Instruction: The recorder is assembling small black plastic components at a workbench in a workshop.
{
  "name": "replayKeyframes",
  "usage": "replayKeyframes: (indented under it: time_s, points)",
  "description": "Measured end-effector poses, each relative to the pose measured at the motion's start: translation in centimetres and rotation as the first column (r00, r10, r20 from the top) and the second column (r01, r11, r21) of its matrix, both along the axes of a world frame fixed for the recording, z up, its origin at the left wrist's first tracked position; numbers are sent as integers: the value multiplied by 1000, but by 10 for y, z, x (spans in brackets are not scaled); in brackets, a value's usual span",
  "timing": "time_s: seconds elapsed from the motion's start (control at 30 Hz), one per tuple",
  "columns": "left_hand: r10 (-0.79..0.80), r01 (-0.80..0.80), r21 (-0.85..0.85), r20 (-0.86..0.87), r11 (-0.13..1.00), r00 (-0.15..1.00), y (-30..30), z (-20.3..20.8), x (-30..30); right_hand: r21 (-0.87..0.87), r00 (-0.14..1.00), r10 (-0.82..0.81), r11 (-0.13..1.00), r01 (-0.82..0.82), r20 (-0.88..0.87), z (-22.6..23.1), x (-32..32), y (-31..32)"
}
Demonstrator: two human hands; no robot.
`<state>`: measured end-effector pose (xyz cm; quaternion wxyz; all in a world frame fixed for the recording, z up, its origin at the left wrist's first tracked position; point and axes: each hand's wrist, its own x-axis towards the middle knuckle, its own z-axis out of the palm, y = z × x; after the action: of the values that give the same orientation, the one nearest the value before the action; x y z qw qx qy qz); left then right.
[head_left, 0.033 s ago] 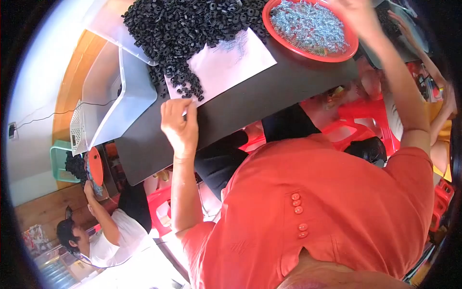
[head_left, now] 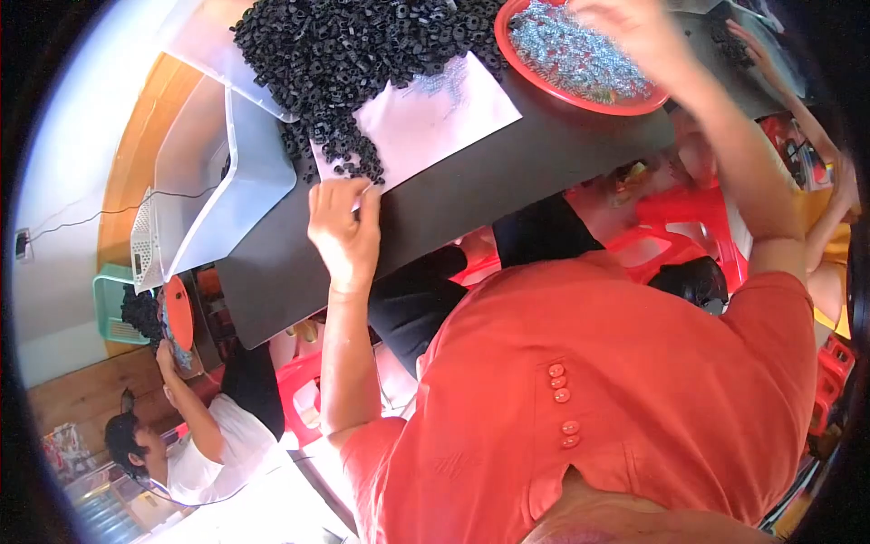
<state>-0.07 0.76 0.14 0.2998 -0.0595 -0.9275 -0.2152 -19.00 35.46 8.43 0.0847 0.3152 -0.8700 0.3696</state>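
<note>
My left hand (head_left: 346,234) is at the near edge of the dark table, thumb and fingertips closed together. Whatever they pinch is too small to name; a pale bit shows at the tips. Just beyond it, loose small black plastic parts (head_left: 352,156) lie on a pale pink sheet (head_left: 435,127), spilling from a large black heap (head_left: 362,54). Over the right side of a red basin (head_left: 625,108) hovers my right hand (head_left: 634,32), smeared by motion, so its fingers cannot be read. Many small silvery metal pieces (head_left: 571,54) fill that basin.
A translucent plastic bin (head_left: 240,181) stands at the table's left end. Farther left, a person in a white shirt (head_left: 231,444) reaches toward a red basin (head_left: 179,313) and a green basket (head_left: 113,299). Another person's arm (head_left: 797,104) shows at right. Red stools (head_left: 684,227) stand below the table.
My right hand has moved left and slightly down over the red basin. My left hand has shifted slightly right, still pinched beside the black parts.
</note>
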Motion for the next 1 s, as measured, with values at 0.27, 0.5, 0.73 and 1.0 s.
replayKeyframes:
  time_s: [0.27, 0.5, 0.73, 1.0]
  points:
    - [111, -108, -56, 48, 993, 993, -38, -11, -29, 405, 799, 566, 791, -458, -202, -75, 68, -209]
    - [141, -140, 129, 3, 982, 990, -51, -6, -20, 355, 857, 464, 858, -372, -225, -64, 48, -241]
    - [0, -6, -100, -64, 995, 998, -38, -6, -4, 358, 833, 472, 860, -363, -289, -76, 44, -230]
    - [168, -200, -254, -142, 946, 976, -63, -1, -42, -391, 559, 828, 502, -772, -40, 50, 93, -170]
